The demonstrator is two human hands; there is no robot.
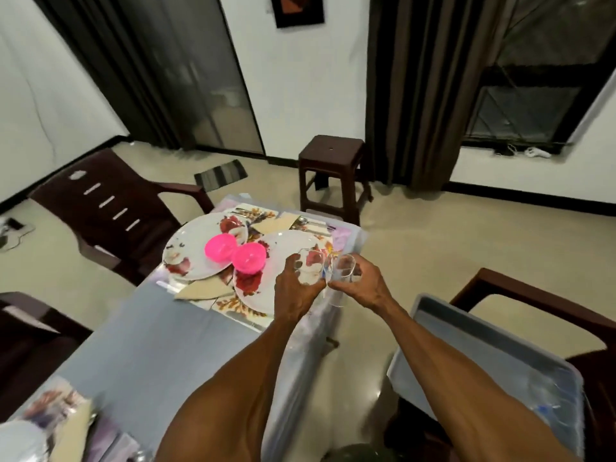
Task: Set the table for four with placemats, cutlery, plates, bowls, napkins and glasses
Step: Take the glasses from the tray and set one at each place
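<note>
Two glasses carried side by side just right of centre frame, upright, rims up, long axes roughly vertical. Left hand (295,288) wrapped round the left glass (308,268), fingers (289,261) curled about its wall; right hand (358,285) gripping the right glass (345,266) the same way, fingers (353,271) closed on the clear side. Knuckles of both hands nearly touching, glasses just beside each other; hard to tell through the clear walls and blur whether the two touch. Held over the right edge of the table (160,345), above the near plate (266,291) of the far settings. Up and left of the hands: two floral plates overlapping, the far plate (193,241) toward the left, a pink bowl (220,247) on it and another bowl (249,258) on the near one, the two bowls touching. Folded napkins (203,290) by the plates, cutlery (246,213) at the far end, all on patterned placemats (233,306). Free spots for the glasses probably up and left of each hand, beyond the plate rims: left hand nearer the far plate's setting, right hand nearer the near plate's. Crowding is the likely risk, with little bare mat showing. Grey bin (500,355) at lower right on a chair. Another setting partly seen at lower left.
</note>
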